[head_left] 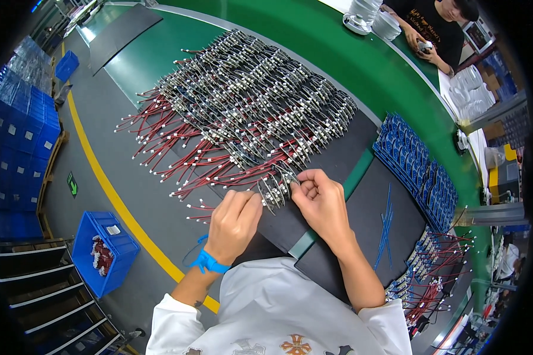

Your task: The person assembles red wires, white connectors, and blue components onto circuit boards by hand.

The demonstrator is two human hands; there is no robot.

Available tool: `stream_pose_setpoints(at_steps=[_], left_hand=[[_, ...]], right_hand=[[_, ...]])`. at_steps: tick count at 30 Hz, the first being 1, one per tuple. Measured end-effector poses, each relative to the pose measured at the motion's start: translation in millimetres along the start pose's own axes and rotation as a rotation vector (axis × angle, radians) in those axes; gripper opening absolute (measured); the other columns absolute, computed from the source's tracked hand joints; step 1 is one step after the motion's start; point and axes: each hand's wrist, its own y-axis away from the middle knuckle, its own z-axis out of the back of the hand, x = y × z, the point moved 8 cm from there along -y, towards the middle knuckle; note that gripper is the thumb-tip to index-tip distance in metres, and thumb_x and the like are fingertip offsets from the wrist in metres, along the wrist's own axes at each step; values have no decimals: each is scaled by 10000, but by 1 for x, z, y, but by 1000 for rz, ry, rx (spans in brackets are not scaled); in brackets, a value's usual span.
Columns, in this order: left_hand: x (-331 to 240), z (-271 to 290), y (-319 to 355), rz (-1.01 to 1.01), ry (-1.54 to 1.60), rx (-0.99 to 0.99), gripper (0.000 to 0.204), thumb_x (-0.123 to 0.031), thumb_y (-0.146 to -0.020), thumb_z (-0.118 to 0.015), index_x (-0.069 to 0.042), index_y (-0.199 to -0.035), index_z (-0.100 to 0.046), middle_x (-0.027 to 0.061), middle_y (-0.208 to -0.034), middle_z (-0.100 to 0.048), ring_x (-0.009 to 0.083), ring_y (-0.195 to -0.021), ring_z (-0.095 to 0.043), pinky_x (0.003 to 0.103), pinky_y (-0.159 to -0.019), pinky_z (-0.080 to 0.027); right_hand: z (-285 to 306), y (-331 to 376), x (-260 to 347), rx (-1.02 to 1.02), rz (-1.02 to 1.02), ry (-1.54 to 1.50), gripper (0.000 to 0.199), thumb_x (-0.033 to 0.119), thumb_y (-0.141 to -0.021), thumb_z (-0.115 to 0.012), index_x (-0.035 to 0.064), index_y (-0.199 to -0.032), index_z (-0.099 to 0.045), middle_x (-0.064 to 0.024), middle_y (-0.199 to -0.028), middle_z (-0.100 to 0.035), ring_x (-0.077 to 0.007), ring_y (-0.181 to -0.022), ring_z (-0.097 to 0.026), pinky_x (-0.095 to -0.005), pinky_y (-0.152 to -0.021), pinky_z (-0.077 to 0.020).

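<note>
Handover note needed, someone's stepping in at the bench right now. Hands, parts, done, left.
Left hand: fingers curled at the near end of the laid-out red-and-black wire harnesses, blue wrist strap on.
Right hand: pinching a small white-connector harness piece at the same near end.
Done: many rows of harnesses are spread over the black mat.
Left: another harness bundle and a stack of blue boards lie to the right; blue crate on the floor holds more.

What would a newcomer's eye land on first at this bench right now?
First, the big fan of red-and-black wire harnesses spread over the dark mat at centre. Next, the left hand and right hand meeting at its near edge. Then the blue parts row at right.
</note>
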Motion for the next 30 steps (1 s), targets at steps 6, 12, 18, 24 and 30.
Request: stream_pose_setpoints(at_steps=[6,12,18,24,30], left_hand=[[22,-6,-12,112,-63,-24,179,-7,-728,-685,22,-892,-621,100,-834,-591,283,-773,-546,382,-658,-464],[28,-9,-9,213,-203,27,180,-63,-711,-717,-39,-880,-659,60,-871,-580,257,-843,-524,379,-710,-400],[33,-10,-8,235,-129,-13,165,-68,-705,-721,-39,-856,-663,56,-859,-576,253,-827,-519,381,-707,-395],[33,-10,-10,265,-132,-30,142,-35,-696,-717,-31,-826,-660,55,-822,-595,255,-809,-536,370,-705,-401],[30,-13,-11,298,-148,-5,167,-35,-692,-718,-29,-851,-666,57,-833,-598,252,-823,-539,366,-708,-403]], right_hand=[[-5,-15,10,-75,206,96,167,75,-791,-687,-19,-890,-592,-112,-639,-599,-255,-524,-577,-363,-518,-458],[-11,0,26,-76,421,210,132,96,-804,-668,25,-903,-617,-117,-741,-602,-283,-584,-608,-391,-535,-476],[-26,-2,33,-44,524,435,83,67,-792,-663,35,-849,-613,-100,-718,-595,-276,-593,-611,-380,-515,-465],[-28,-7,36,-60,527,525,91,68,-794,-657,40,-848,-589,-101,-733,-601,-280,-590,-610,-392,-516,-465],[-12,5,34,-138,435,412,56,48,-813,-627,15,-853,-606,-101,-760,-620,-244,-583,-618,-351,-506,-478]])
